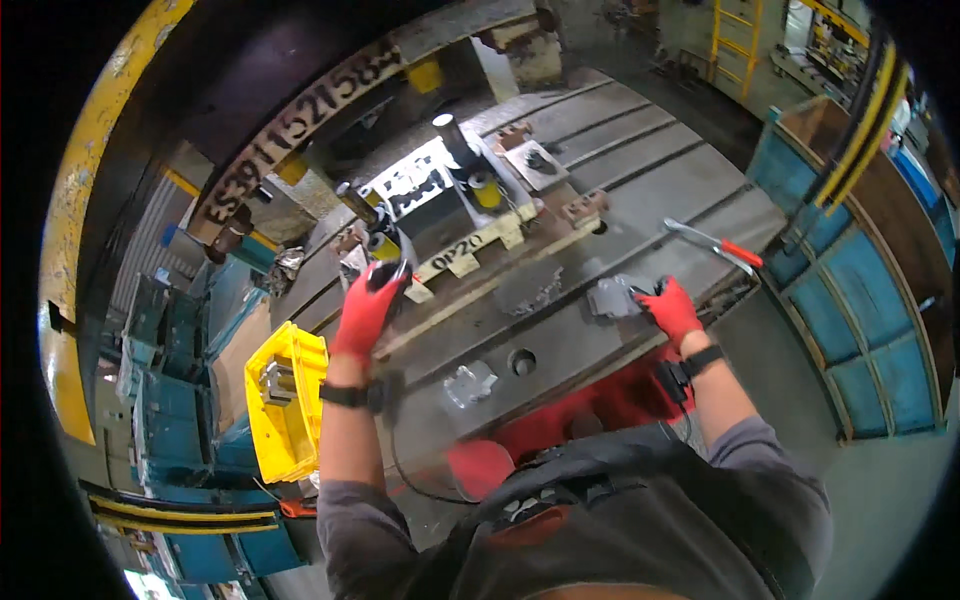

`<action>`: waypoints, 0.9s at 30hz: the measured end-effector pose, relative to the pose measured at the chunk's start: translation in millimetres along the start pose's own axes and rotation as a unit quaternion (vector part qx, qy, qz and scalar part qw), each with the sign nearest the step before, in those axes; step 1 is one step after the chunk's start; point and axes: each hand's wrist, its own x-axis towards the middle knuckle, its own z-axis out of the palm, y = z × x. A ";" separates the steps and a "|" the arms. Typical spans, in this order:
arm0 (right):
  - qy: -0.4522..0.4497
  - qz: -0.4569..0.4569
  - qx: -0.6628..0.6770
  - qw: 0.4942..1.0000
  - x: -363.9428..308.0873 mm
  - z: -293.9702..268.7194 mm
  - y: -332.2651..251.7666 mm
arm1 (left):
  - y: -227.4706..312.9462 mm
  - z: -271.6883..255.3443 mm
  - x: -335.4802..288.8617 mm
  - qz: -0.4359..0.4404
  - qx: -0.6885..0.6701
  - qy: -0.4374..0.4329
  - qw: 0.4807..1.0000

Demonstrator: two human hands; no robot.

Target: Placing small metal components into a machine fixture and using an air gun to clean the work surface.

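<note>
My left hand, in a red and black glove, is at the left front corner of a press die with a pale front strip. Its fingers are apart, and I make out nothing held in them. My right hand, gloved alike, is over the front right of the slotted metal bed. Its fingers are closed at the edge of a crumpled grey, cloth-like piece lying on the bed. A clear plastic-looking piece lies near the front edge, beside a round hole.
Red-handled locking pliers lie on the bed's right side. A yellow bin holding metal parts stands at left. Dark guide posts rise from the die under the heavy upper plate. Blue panels stand at right.
</note>
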 end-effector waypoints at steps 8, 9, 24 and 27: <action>-0.062 0.024 0.083 0.994 32.2 13.8 34.1 | -24.7 -24.3 175.0 -0.033 0.282 0.135 0.949; -0.065 0.027 0.080 0.994 33.1 13.4 35.1 | -26.8 -23.3 190.4 -0.064 0.336 0.134 0.930; -0.008 0.028 0.076 0.997 11.9 -3.6 -1.5 | -21.6 -32.1 230.6 -0.013 0.043 0.165 0.985; 0.030 0.018 0.104 0.994 17.2 2.3 8.8 | -17.3 -34.0 208.1 -0.029 -0.071 0.136 0.988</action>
